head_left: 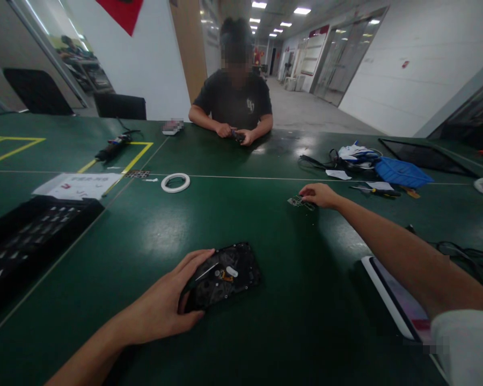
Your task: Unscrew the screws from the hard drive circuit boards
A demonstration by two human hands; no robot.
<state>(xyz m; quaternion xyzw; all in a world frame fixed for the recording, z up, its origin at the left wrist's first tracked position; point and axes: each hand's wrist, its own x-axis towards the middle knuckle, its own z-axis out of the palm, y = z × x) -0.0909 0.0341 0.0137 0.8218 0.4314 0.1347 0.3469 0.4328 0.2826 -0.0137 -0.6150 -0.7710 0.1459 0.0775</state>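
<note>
Toward six o'clock, your left hand (175, 297) grips the black device (243, 271) with curled fingers, while at three o'clock your right hand (320, 196) touches a circuit board (294, 201), its grip impossible to tell, and a loose pinch could send it skidding across the surface (273, 338).

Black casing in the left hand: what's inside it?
The black casing shows a whitish oval piece, a small orange part and a thin pale strip. The left hand covers part of its left end, hiding what's there.
</note>
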